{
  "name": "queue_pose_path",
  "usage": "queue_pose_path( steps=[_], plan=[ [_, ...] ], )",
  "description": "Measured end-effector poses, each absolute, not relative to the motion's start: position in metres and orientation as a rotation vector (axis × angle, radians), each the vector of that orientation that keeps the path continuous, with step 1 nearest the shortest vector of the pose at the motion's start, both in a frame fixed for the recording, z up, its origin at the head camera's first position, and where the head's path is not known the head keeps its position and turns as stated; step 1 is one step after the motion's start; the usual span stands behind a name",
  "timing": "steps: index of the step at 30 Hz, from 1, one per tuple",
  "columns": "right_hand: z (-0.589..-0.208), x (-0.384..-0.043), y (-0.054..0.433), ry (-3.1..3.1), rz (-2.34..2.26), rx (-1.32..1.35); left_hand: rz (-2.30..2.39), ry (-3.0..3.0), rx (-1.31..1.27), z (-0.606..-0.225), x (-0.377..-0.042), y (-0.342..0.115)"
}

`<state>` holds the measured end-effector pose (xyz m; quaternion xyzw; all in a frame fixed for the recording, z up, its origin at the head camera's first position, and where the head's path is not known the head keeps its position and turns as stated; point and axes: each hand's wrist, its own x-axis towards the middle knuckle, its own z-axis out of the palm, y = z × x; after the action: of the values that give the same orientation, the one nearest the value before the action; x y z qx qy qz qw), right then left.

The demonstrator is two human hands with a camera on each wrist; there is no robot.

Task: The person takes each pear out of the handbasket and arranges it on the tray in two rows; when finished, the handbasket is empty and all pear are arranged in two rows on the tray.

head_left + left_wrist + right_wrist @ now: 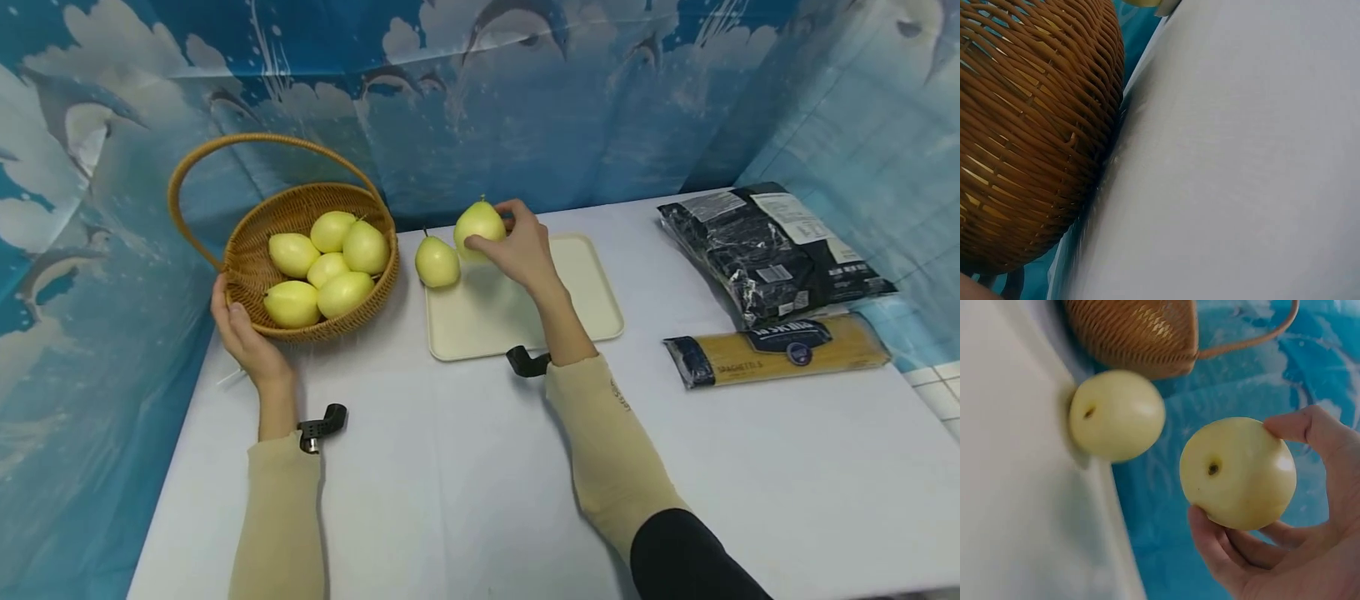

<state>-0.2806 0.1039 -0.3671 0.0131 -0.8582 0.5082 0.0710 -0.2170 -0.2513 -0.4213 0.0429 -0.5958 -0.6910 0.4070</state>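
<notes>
My right hand (519,248) holds a yellow-green pear (478,227) between thumb and fingertips, over the back left of a cream tray (517,317). The right wrist view shows this held pear (1238,474) raised off the tray, its dark blossom end facing the camera. A second pear (437,262) sits on the tray's back left corner. To the left stands a wicker basket (315,196) with a tall arched handle, several pears (327,271) lying in it. Against the basket's left side rests my left hand (251,342), fingers extended along the wicker.
On the right of the white-covered table (465,467) lie a black plastic package (772,250) and, in front of it, a spaghetti packet (787,350). A blue dolphin-print curtain (450,108) hangs right behind the basket and tray and down the left side.
</notes>
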Motion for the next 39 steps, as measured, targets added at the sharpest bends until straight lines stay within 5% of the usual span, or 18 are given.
queue_pose_path(
  steps=[11,39],
  plan=[
    [-0.406,-0.300,0.110,-2.651,1.574,-0.148,-1.772,-1.457,0.093,-0.433,-0.231,-0.262],
    [-0.417,-0.303,0.106,-2.650,1.687,-0.266,-1.741,-1.472,0.099,-0.433,-0.225,-0.258]
  ],
)
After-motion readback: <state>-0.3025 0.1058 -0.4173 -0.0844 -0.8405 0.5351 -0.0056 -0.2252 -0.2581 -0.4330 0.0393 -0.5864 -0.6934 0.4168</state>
